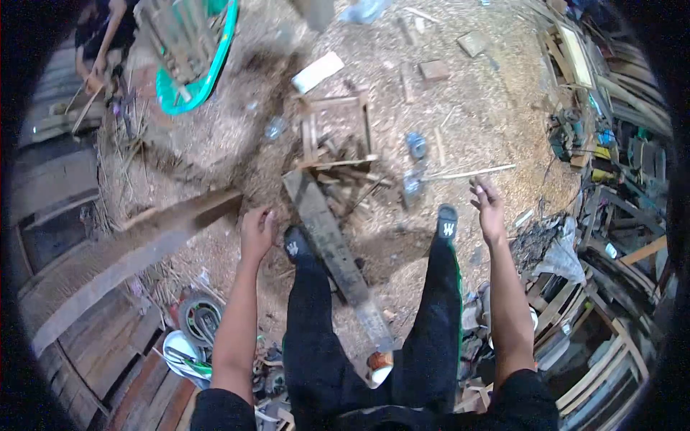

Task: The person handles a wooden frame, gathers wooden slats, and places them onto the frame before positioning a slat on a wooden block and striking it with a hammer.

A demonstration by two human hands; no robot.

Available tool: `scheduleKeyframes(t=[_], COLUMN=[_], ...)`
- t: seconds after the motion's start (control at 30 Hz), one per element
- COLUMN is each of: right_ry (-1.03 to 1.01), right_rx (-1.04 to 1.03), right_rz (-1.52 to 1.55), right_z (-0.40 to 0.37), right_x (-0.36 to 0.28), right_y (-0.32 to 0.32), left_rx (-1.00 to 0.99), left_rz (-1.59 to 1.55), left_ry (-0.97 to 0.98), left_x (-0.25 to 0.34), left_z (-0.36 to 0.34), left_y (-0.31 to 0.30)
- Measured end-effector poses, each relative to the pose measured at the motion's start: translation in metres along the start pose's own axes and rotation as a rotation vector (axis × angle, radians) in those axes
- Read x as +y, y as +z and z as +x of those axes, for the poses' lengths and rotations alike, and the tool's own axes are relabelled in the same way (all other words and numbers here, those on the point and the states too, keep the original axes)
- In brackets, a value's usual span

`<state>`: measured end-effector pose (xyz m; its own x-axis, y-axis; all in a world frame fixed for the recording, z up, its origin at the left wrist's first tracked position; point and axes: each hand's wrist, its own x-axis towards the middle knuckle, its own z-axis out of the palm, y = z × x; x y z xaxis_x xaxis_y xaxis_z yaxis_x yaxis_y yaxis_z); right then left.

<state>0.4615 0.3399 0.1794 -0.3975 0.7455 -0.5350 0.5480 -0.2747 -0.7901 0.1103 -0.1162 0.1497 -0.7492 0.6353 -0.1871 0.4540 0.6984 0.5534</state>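
Plank [327,233] btwn 2 feet [447,221], nr L hand [259,228].

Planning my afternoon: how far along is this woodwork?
Done, apparently: the wooden frame, its sides forming a rectangle. In hand: nothing; left hand and right hand look empty. Remaining, probably: using the plank and clearing wood scraps beside the frame.

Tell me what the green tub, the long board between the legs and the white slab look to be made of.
Green tub: likely plastic, smooth, with an even bright colour.
Long board: wood, rough and unpainted, judging by its weathered grey, blotchy face.
White slab: perhaps painted wood or foam; its plain pale face doesn't settle it.
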Motion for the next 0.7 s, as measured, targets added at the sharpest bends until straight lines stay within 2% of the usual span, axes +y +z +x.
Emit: scheduleKeyframes(t=[0.07, 0.17, 0.27, 0.3, 0.43, 0.53, 0.7], right_ry=[0.031, -0.028, -0.035, -0.112, -0.018, -0.043, -0.051], right_rx=[0.021, 0.026, -0.013, -0.048, -0.093, -0.073, -0.082], right_rz=[-0.038, 0.015, 0.013, -0.061, -0.089, -0.013, -0.033], right_z=[-0.02, -0.052, -0.076, -0.078, -0.087, -0.089, -0.076], right_x=[-0.003, -0.026, -0.046, -0.051, -0.065, -0.069, -0.042], right_y=[0.042, 0.11, 0.171, 0.185, 0.212, 0.215, 0.204], left_rx=[-0.016, -0.033, -0.045, -0.069, -0.076, -0.042, -0.073], left_rz=[-0.051, -0.112, -0.142, -0.147, -0.189, -0.185, -0.18], left_ry=[-0.031, -0.051, -0.002, -0.016, -0.01, 0.046, 0.041], left_x=[-0.013, -0.035, -0.052, -0.055, -0.07, -0.083, -0.087], left_z=[-0.002, -0.003, -0.008, -0.009, -0.007, 0.0, 0.011], left_y=[-0.017, -0.039, -0.055, -0.062, -0.073, -0.069, -0.051])
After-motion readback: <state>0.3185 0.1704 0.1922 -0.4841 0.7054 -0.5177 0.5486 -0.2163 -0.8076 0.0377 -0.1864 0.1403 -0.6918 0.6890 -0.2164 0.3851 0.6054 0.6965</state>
